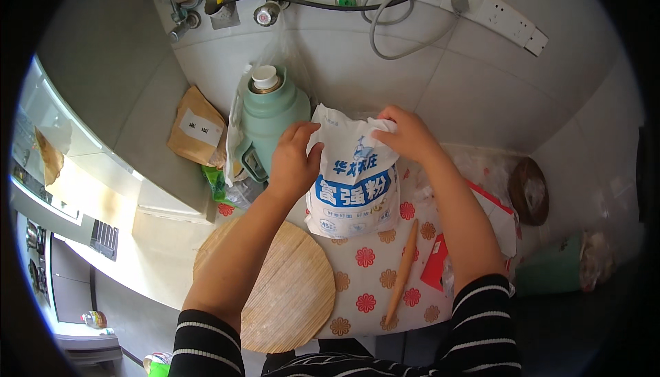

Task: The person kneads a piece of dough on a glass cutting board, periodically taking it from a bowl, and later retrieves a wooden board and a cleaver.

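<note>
A white flour bag with blue print stands upright on a flower-patterned cloth. My right hand pinches the crumpled top right corner of the bag between thumb and fingers. At the bag's upper left edge is my left hand, its fingers bent and the thumb held apart from them, with nothing visibly gripped. A round wooden board, dusted with white powder, lies under my left forearm. To the right of the bag, a wooden rolling pin rests on the cloth.
A pale green thermos stands behind my left hand, beside a brown paper bag. Beyond my right forearm are a red and white box and a brown round object. Power sockets and cables run along the tiled wall.
</note>
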`<state>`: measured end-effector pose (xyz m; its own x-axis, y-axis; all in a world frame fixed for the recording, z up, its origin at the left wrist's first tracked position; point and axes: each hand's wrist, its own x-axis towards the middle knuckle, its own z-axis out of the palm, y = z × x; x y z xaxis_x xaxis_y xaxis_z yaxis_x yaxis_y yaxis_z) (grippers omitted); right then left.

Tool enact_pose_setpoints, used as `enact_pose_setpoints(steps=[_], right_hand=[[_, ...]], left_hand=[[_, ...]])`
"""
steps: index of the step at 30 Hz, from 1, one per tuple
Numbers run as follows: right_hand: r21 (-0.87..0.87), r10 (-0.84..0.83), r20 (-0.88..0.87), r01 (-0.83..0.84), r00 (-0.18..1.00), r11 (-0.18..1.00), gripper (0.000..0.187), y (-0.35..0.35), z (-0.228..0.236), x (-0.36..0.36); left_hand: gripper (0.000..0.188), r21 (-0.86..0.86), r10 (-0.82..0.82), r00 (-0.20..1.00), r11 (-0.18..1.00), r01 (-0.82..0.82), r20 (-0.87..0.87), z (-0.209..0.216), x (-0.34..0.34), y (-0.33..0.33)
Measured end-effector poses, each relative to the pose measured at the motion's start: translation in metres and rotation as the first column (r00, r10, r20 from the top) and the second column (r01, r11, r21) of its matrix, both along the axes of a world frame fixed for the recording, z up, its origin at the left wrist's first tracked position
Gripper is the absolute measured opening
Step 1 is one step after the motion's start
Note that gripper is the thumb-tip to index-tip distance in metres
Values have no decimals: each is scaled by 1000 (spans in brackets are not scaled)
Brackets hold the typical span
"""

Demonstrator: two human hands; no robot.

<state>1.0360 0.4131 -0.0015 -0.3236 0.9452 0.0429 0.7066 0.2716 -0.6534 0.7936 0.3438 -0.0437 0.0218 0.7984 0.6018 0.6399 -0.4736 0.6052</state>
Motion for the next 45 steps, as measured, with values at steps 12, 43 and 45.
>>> enact_pose_setpoints(steps=[12, 43, 45], right_hand=[[535, 214, 11, -187, 977, 824, 11, -104, -15, 37], [-176, 241, 764, -165, 599, 970, 50, -17, 61, -64], [201, -78, 740, -108, 668, 974, 50, -5, 52, -66]], left_hand=[[54, -83, -281, 869, 959, 271, -408, 44, 19, -8], [50, 158, 90, 945, 987, -42, -314, 31, 4, -86], [70, 127, 127, 972, 986, -103, -199, 43, -9, -85]])
